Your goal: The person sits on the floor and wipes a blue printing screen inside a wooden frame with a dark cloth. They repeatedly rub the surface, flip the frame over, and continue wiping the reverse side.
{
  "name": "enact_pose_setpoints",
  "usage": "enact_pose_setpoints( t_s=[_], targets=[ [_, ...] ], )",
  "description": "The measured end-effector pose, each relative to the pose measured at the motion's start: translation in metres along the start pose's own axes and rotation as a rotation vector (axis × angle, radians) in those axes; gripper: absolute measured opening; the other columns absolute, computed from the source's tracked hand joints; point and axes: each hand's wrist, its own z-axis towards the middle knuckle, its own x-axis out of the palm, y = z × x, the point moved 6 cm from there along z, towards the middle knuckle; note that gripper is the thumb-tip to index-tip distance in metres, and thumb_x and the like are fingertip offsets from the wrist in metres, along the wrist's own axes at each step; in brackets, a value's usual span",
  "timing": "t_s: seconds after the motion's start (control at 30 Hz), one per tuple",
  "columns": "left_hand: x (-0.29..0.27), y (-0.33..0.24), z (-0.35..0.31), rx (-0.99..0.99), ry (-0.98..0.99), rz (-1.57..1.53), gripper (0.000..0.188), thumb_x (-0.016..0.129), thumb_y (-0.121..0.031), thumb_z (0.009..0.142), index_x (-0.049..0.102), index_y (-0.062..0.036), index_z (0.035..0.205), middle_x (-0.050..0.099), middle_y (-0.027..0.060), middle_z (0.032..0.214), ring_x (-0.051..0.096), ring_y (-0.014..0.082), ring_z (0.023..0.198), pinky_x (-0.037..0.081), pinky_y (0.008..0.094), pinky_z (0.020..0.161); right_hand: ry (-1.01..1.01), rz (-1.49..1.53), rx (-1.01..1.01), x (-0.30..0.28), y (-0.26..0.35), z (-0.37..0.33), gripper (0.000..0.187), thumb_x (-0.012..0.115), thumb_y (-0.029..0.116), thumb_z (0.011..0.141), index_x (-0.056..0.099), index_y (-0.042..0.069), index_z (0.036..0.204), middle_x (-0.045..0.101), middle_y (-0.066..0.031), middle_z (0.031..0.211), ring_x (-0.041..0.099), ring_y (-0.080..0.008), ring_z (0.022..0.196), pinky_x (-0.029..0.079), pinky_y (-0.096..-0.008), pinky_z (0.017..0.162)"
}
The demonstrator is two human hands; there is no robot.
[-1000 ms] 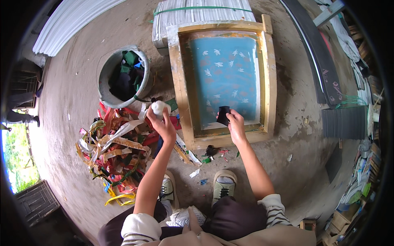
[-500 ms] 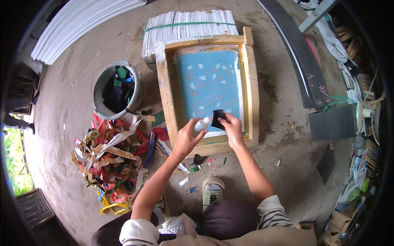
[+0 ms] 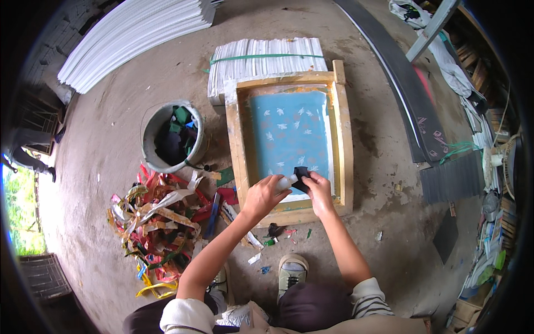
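Observation:
My left hand (image 3: 262, 197) is closed around a small whitish bottle (image 3: 286, 182), tipped with its mouth toward the right. Between the fingers of my right hand (image 3: 319, 192) is a small black piece of cloth or foam (image 3: 300, 171); the bottle's mouth is against it or very close. Both hands hover above the near end of a wooden-framed screen (image 3: 346, 139). Its blue mesh (image 3: 261, 146) carries several pale leaf-like or bird-like marks and faint orange patches.
Left of the frame stands a grey bucket (image 3: 146, 146) of dark scraps. A heap of coloured strips (image 3: 158, 214) lies nearer me. A strapped white stack (image 3: 267, 64) sits behind the frame. Long black sheets (image 3: 409, 111) lie to the right. Another person's legs (image 3: 30, 158) show far left.
The bottle and the black piece have come together, with the bottle tipped further toward it. The whole scene sits lower and slightly further right in the picture.

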Motion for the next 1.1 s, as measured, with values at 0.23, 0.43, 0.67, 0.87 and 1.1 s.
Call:
enact_pose_setpoints(
  t_s=[0.23,0.43,0.67,0.87,1.1],
  targets=[
    [-0.006,-0.003,0.002,0.097,-0.064,0.109,0.04,0.073,-0.037,0.081,0.06,-0.0067,0.104,0.063,0.0103,0.084,0.066,0.0311,0.074,0.054,0.0404,0.063,0.034,0.03,0.052,0.003,-0.003,0.001,0.023,0.055,0.006,0.094,0.059,-0.005,0.114,0.064,-0.0099,0.104,0.064,-0.0165,0.095,0.052,-0.0312,0.086],
    [-0.012,-0.003,0.009,0.179,-0.051,0.195,0.038,0.074,-0.035,0.078,0.062,-0.0069,0.102,0.063,0.0088,0.084,0.066,0.0283,0.077,0.054,0.0387,0.065,0.096,0.091,0.073,0.011,-0.002,0.003,0.023,0.055,0.007,0.094,0.059,-0.006,0.113,0.064,-0.0112,0.105,0.065,-0.0182,0.096,0.053,-0.0322,0.088],
    [-0.011,-0.001,0.014,0.224,-0.037,0.274,0.034,0.073,-0.033,0.078,0.059,-0.0076,0.094,0.06,0.0078,0.081,0.063,0.0256,0.077,0.052,0.0376,0.067,0.054,0.101,0.075,0.015,-0.003,0.006,0.018,0.054,0.008,0.093,0.06,-0.003,0.105,0.064,-0.0087,0.097,0.064,-0.0147,0.088,0.053,-0.029,0.08],
    [-0.011,0.006,0.015,0.218,-0.038,0.302,0.034,0.074,-0.033,0.077,0.058,-0.0077,0.093,0.058,0.0073,0.08,0.062,0.0255,0.075,0.052,0.0378,0.066,0.096,0.098,0.095,0.015,-0.008,0.014,0.023,0.054,0.007,0.093,0.058,-0.006,0.112,0.065,-0.0116,0.103,0.065,-0.0184,0.093,0.054,-0.032,0.085],
    [-0.03,0.03,0.002,0.071,-0.259,0.053,0.033,0.075,-0.02,0.081,0.06,-0.0048,0.106,0.065,0.0103,0.091,0.066,0.0256,0.083,0.054,0.0353,0.071,0.132,0.033,0.197,0.016,-0.011,0.042,0.027,0.058,0.003,0.089,0.059,-0.007,0.114,0.067,-0.0151,0.104,0.067,-0.0207,0.093,0.054,-0.0306,0.086]
  ],
)
